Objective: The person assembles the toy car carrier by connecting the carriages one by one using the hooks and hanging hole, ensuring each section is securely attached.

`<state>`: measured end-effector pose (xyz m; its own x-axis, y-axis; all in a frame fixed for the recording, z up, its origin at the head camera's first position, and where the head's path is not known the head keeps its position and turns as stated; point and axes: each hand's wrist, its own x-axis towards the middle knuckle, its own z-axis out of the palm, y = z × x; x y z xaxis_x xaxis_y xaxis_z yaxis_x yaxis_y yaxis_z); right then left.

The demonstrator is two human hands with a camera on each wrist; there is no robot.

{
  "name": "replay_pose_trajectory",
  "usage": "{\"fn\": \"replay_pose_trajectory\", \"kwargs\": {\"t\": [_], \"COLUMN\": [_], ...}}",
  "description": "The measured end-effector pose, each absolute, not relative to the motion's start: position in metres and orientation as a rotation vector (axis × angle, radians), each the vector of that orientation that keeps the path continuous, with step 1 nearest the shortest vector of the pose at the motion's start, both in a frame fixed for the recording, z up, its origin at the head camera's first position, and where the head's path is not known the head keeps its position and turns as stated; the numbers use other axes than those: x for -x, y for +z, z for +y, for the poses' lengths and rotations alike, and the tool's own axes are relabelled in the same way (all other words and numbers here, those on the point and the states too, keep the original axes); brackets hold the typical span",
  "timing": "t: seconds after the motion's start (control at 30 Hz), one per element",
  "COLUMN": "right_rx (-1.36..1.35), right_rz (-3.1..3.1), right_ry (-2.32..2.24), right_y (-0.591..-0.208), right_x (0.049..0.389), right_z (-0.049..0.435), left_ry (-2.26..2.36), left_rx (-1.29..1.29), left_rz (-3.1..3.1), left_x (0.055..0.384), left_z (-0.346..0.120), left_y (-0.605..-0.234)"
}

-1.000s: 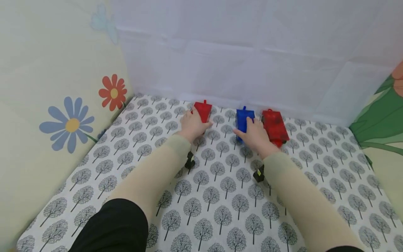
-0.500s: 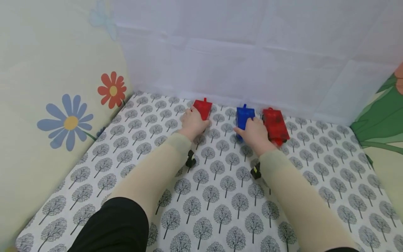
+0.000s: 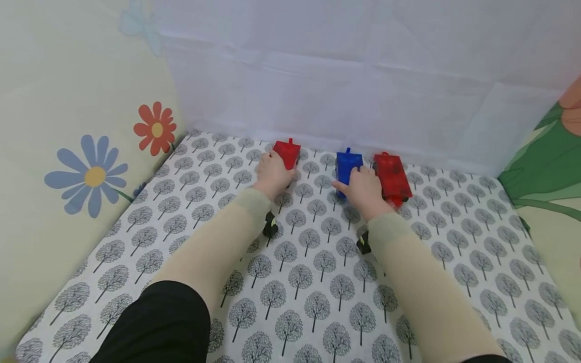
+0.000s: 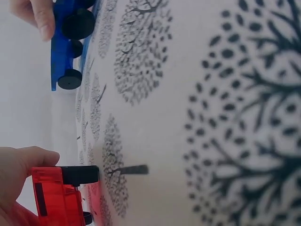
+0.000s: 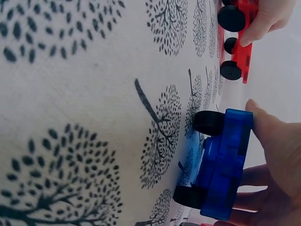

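Note:
Near the back of the cloth, my left hand (image 3: 273, 175) grips a red translucent toy car (image 3: 287, 155) from above. In the left wrist view, the thumb lies along one side of this red car (image 4: 59, 200) and the fingers are partly hidden behind it. To its right, my right hand (image 3: 364, 189) holds a blue toy car (image 3: 348, 164), thumb on one side and fingers on the other. Black wheels under the blue car (image 5: 228, 165) face the cloth in the right wrist view. Both cars have a small peg at the far end.
Close beside my right hand lies another red toy car (image 3: 392, 176), with dark round shapes showing on it. A tree-print cloth (image 3: 313, 282) covers the table. A white sheet (image 3: 317, 85) rises right behind the cars, and a flower-patterned panel (image 3: 59, 111) stands at the left.
The head view has shifted slightly. Both hands keep their hold on the red and blue toy cars, which stay in nearly the same places.

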<state>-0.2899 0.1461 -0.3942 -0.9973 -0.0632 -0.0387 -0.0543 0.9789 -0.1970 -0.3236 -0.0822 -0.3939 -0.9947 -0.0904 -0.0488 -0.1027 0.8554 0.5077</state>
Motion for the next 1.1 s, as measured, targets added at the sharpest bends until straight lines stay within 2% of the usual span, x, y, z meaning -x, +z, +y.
{"fn": "replay_pose_trajectory", "kwargs": {"t": [0.47, 0.73, 1.1], "right_rx": [0.049, 0.044, 0.029], "right_rz": [3.06, 3.07, 3.073], "right_ry": [-0.27, -0.312, -0.299], "right_y": [-0.39, -0.389, -0.388], "right_x": [0.299, 0.296, 0.299], "right_z": [0.145, 0.148, 0.149], "left_ry": [0.878, 0.789, 0.836], "left_rx": [0.067, 0.024, -0.269], "left_rz": [3.035, 2.999, 2.917], "left_x": [0.326, 0.317, 0.294], "left_z": [-0.096, -0.094, -0.099], "left_y": [-0.371, -0.36, -0.353]}}
